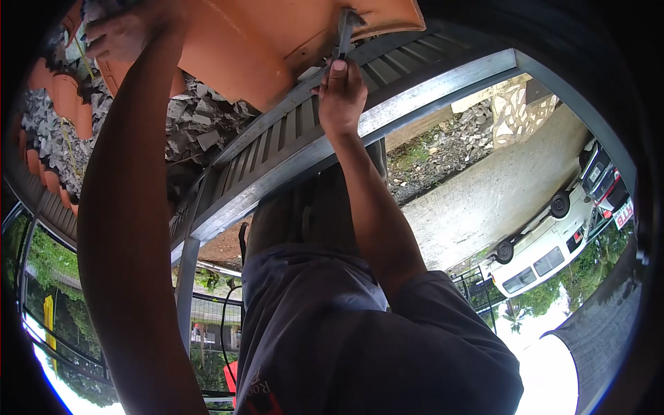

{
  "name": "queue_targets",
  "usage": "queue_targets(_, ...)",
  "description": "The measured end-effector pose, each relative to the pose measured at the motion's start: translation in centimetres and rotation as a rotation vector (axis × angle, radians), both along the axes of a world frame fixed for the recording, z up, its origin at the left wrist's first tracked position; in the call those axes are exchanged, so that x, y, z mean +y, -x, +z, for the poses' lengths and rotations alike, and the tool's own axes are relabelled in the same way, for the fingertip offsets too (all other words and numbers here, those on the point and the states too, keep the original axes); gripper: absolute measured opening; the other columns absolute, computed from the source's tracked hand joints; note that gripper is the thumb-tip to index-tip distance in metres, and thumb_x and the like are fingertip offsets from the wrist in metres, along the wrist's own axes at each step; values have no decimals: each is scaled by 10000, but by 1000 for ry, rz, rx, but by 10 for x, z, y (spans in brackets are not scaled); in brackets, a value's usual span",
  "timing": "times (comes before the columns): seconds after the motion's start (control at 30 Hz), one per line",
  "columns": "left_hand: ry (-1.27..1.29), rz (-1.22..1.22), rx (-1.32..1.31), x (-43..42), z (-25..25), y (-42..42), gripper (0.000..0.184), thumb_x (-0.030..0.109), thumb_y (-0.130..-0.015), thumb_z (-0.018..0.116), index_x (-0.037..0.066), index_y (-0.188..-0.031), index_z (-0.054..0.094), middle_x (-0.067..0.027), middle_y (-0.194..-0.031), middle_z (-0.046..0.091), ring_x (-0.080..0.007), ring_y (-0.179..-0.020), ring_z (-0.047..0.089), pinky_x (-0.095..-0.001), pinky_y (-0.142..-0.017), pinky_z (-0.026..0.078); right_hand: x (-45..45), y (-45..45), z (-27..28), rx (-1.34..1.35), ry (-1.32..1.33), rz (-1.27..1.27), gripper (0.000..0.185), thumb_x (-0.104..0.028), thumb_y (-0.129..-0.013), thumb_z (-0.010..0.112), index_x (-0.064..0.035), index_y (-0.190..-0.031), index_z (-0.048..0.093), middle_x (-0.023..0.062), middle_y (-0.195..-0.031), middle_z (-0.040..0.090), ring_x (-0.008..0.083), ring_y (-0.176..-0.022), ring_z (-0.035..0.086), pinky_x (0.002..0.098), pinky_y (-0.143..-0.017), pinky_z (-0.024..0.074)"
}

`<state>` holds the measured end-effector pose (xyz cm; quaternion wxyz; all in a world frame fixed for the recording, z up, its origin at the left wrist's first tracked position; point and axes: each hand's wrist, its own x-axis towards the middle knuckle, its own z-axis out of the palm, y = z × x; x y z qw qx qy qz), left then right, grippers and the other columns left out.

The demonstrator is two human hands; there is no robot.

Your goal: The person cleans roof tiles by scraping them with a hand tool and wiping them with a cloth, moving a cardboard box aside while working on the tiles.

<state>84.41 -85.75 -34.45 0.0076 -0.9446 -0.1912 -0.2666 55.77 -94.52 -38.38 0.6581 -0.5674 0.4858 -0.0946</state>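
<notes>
An orange clay roof tile (242, 45) fills the top middle. My right hand (344, 97) is closed round the dark handle of a metal tool (346, 31) that looks like a hammer, its head against the tile's underside near the right end. At the top left, my left hand (128, 31) is beside the tile's left part, dark and blurred, and whether it grips anything cannot be made out.
Grey rubble (200, 121) and more orange tiles (69, 97) lie at the left. A metal beam (429, 86) crosses below a ribbed sheet (404, 66). Beyond are a paved strip (498, 180), a white van (532, 259), and a dark car (598, 173).
</notes>
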Motion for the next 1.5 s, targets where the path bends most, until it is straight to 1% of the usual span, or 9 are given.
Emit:
queue_targets(0.33, 40, -45, 9, 4, -8, -1, 1127, 853, -764, 638, 9, -1473, 399, -303, -1357, 475, -486, -1268, 514, -614, -1007, 458, 26, -10, 0, 53, 105, -58, 473, -457, -1111, 505, -28, -920, 553, 18, -624, 489, 128, -563, 497, 326, -532, 421)
queue_targets(0.4, 40, -70, 14, 0, -14, -2, 1124, 849, -763, 642, 6, -1466, 399, -303, -1351, 475, -486, -1265, 513, -612, -1005, 459, -4, -15, -11, 83, 349, 20, 390, -341, -1110, 510, 4, -931, 549, 215, -624, 542, 452, -581, 555, 452, -552, 456)
queue_targets(0.57, 48, -69, 15, 7, -12, -5, 1117, 838, -758, 653, -4, -1447, 397, -305, -1337, 474, -485, -1255, 512, -609, -1000, 461, 64, 18, 2, 93, 261, 95, 325, -280, -1118, 464, -11, -940, 505, 265, -683, 564, 532, -684, 592, 543, -607, 445)
queue_targets(0.67, 47, -76, 14, 9, -11, -1, 1113, 831, -756, 659, -10, -1435, 396, -306, -1328, 473, -484, -1249, 512, -607, -997, 462, 14, -15, 7, 165, 303, 49, 301, -271, -1110, 476, -13, -959, 508, 278, -703, 572, 535, -696, 601, 556, -611, 443)
queue_targets(0.7, 45, -83, 13, 9, -12, -2, 1112, 829, -755, 661, -12, -1432, 395, -306, -1326, 473, -484, -1247, 511, -606, -996, 462, 2, -25, 2, 131, 391, 10, 435, -382, -1116, 464, -8, -900, 515, 201, -666, 561, 382, -585, 547, 459, -570, 432)
queue_targets(0.93, 44, -94, 3, -4, -9, -2, 1102, 814, -749, 676, -25, -1405, 392, -309, -1305, 472, -482, -1233, 510, -602, -988, 465, 70, 5, 2, 111, 265, -80, 477, -419, -1123, 444, -17, -874, 507, 152, -642, 497, 289, -564, 553, 454, -557, 418)
queue_targets(1.1, 46, -107, 11, -2, -12, 4, 1096, 803, -744, 686, -35, -1386, 391, -311, -1291, 470, -481, -1224, 509, -598, -983, 467, 34, 4, 1, 187, 422, 36, 421, -342, -1127, 434, 8, -919, 543, 246, -752, 619, 510, -714, 615, 513, -614, 461)
queue_targets(1.23, 59, -94, -2, 3, -5, 2, 1091, 794, -741, 695, -42, -1371, 389, -312, -1280, 470, -480, -1216, 508, -596, -979, 468, 62, 8, 9, 158, 505, 81, 246, -219, -1108, 469, -20, -971, 513, 297, -706, 574, 553, -729, 612, 569, -579, 462)
queue_targets(1.5, 74, -107, -2, 10, -1, 0, 1082, 777, -734, 712, -58, -1341, 386, -315, -1257, 468, -478, -1200, 507, -591, -970, 471, 86, 9, 20, 104, 369, 15, 264, -245, -1100, 500, -12, -980, 532, 298, -740, 620, 580, -738, 604, 572, -582, 451)
